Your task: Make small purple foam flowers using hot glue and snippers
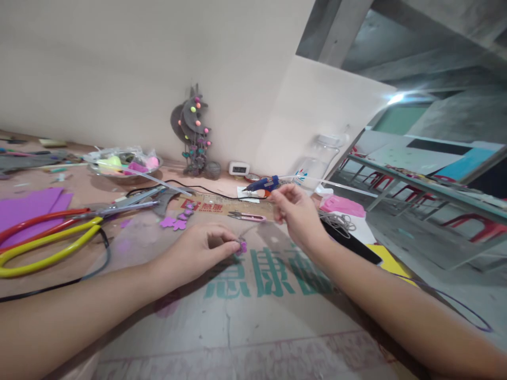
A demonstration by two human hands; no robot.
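Observation:
Between the thumb and fingers of my left hand (208, 245) is a small purple flower-shaped piece (242, 247) with a bit of grey cord at it. To the right and higher, my right hand (295, 211) is closed in a pinch; whatever its fingertips hold is too fine to make out. Just behind my right fingers lies a blue glue gun (263, 184). Pink-handled thread snips (247, 216) rest on the printed board (261, 316) between my hands. Several purple flower cutouts (178, 219) lie beyond my left hand.
Red- and yellow-handled scissors (51, 243) and purple sheets (34, 211) lie at left, near a bowl (122, 171) of coloured materials. A grey moon decoration (192, 129) hangs on the wall. At right are a clear bottle (322, 158), a dark phone-like slab (352, 243) and cord (338, 222).

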